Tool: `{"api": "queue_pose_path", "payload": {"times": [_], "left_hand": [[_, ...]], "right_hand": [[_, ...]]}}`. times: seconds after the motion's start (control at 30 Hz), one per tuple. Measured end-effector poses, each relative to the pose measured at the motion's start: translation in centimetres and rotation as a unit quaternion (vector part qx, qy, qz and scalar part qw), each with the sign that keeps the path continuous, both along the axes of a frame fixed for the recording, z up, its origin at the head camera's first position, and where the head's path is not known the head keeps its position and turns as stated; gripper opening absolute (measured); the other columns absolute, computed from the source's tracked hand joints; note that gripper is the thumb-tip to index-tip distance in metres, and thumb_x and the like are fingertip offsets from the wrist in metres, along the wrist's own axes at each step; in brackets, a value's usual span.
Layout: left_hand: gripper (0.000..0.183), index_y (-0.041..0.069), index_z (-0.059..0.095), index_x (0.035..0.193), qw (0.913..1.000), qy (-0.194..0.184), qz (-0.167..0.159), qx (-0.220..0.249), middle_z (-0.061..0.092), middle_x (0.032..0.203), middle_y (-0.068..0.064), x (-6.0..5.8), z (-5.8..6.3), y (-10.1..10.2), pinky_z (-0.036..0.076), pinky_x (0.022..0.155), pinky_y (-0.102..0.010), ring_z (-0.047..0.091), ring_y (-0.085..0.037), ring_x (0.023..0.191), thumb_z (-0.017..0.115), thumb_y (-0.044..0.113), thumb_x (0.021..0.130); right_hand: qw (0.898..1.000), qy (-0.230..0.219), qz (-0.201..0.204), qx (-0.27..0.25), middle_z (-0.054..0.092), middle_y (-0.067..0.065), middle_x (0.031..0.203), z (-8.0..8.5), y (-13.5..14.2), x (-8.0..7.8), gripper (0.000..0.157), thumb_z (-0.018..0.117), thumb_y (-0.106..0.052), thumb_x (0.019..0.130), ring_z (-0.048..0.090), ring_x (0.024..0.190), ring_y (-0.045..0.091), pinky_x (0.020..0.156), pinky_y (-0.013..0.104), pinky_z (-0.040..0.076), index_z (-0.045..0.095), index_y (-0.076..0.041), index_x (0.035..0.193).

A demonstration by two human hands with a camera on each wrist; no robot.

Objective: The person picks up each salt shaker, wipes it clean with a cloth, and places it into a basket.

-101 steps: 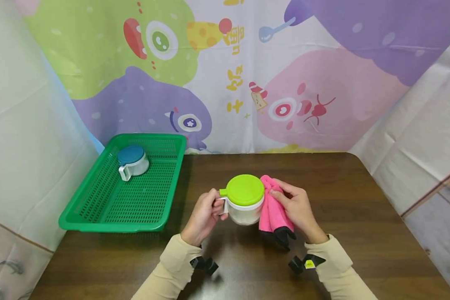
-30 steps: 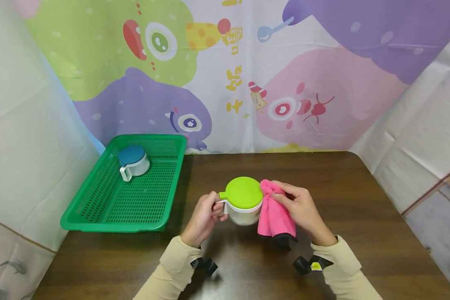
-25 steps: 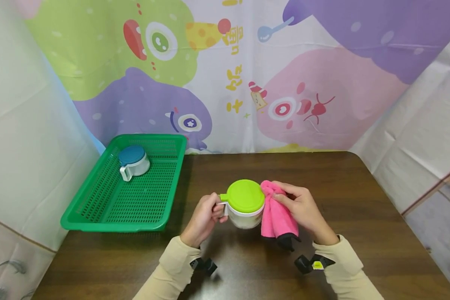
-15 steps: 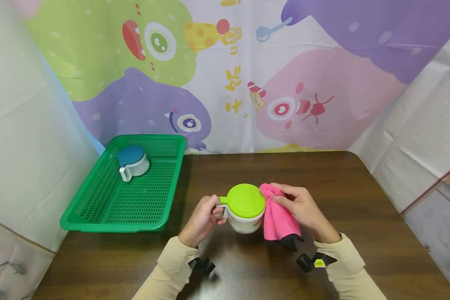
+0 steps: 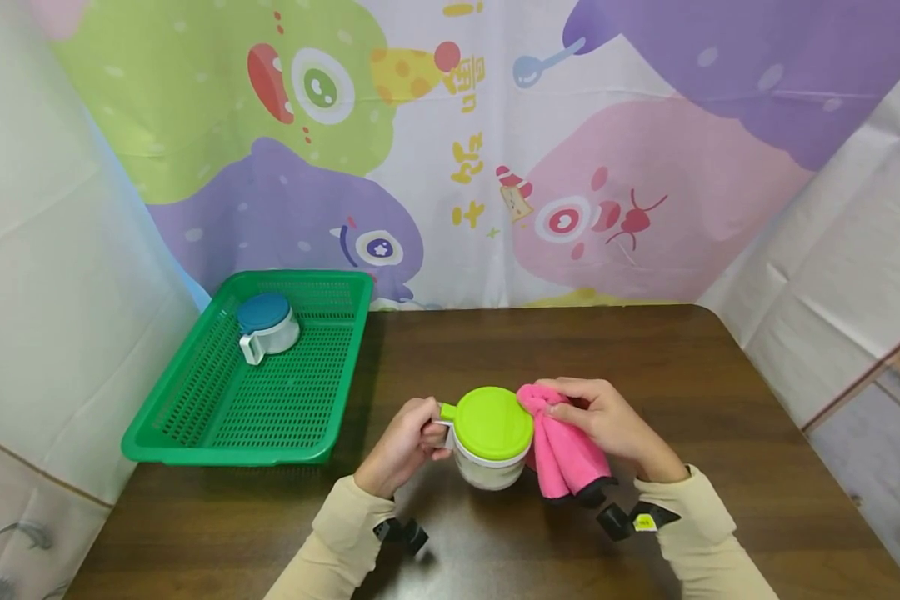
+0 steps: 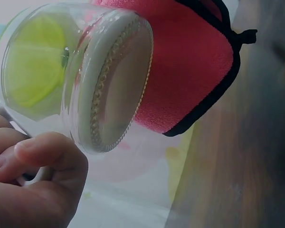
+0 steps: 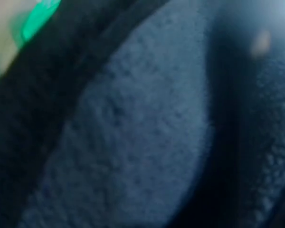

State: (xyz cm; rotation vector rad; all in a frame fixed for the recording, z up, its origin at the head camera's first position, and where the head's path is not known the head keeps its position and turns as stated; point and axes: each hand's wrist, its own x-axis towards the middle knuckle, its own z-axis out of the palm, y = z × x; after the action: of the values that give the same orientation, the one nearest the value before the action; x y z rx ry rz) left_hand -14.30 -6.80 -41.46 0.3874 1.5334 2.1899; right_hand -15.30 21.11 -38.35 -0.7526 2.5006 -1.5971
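Observation:
My left hand (image 5: pixel 407 442) grips the white handle of a clear seasoning jar (image 5: pixel 489 473) with a lime-green lid (image 5: pixel 493 423). In the left wrist view, fingers curl through the handle of the tilted jar (image 6: pixel 116 85), whose ridged base faces the camera. My right hand (image 5: pixel 607 421) pinches a pink cloth (image 5: pixel 566 454) with black edging against the jar's right side. The cloth (image 6: pixel 190 61) also lies behind the jar in the left wrist view. Blurred dark fabric fills most of the right wrist view, hiding the right hand there.
A green plastic basket (image 5: pixel 330 392) stands at the left of the brown table (image 5: pixel 682 358). Inside it, near the back left, sits a similar jar with a blue lid (image 5: pixel 263 312). A cartoon-printed curtain (image 5: pixel 465 250) hangs behind the table.
Both hands have drawn the green-lidded jar and the cloth a little nearer the body. The jar's lid now tips more toward the camera. The basket and blue-lidded jar stay put.

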Motion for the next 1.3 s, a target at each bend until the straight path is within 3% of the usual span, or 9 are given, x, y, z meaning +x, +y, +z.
{"api": "queue_pose_path", "payload": {"times": [0.33,0.6,0.83,1.3], "left_hand": [[0.033,0.013,0.025,0.053,0.9999,0.006,-0.011,-0.005,0.022,0.052,0.007,0.1,0.1,0.0,0.033,0.052,-0.022,0.024,-0.007,0.047,0.03,0.009,0.086],[0.031,0.012,0.023,0.055,0.9997,-0.004,-0.024,0.004,0.021,0.051,0.008,0.0,-0.1,0.0,0.031,0.052,-0.022,0.021,-0.008,0.047,0.03,0.008,0.084],[0.031,0.013,0.024,0.055,0.9994,-0.019,-0.026,0.009,0.02,0.052,0.007,-0.2,-0.1,0.0,0.031,0.053,-0.023,0.019,-0.01,0.048,0.03,0.007,0.084],[0.03,0.013,0.025,0.055,0.9995,-0.005,-0.029,0.009,0.023,0.052,0.009,-0.4,-0.1,0.2,0.032,0.05,-0.022,0.02,-0.01,0.047,0.033,0.008,0.084]], "right_hand": [[1.0,-0.006,0.024,-0.004,0.066,0.024,0.114,-0.1,0.1,-0.4,0.035,0.063,-0.005,0.09,0.063,0.096,0.007,0.079,0.021,0.055,0.062,0.006,0.123],[0.998,-0.04,0.041,0.004,0.065,0.024,0.118,-0.2,0.2,-0.9,0.037,0.059,-0.003,0.09,0.062,0.098,0.004,0.08,0.023,0.055,0.059,0.005,0.127],[0.998,-0.015,0.049,-0.02,0.067,0.016,0.114,-0.6,-0.2,-1.6,0.035,0.06,-0.003,0.09,0.063,0.099,0.005,0.082,0.022,0.054,0.061,0.006,0.124],[0.998,-0.019,0.06,0.002,0.066,0.022,0.118,-0.8,-1.0,-2.8,0.036,0.06,-0.003,0.09,0.061,0.101,0.005,0.087,0.021,0.053,0.061,0.004,0.126]]}}
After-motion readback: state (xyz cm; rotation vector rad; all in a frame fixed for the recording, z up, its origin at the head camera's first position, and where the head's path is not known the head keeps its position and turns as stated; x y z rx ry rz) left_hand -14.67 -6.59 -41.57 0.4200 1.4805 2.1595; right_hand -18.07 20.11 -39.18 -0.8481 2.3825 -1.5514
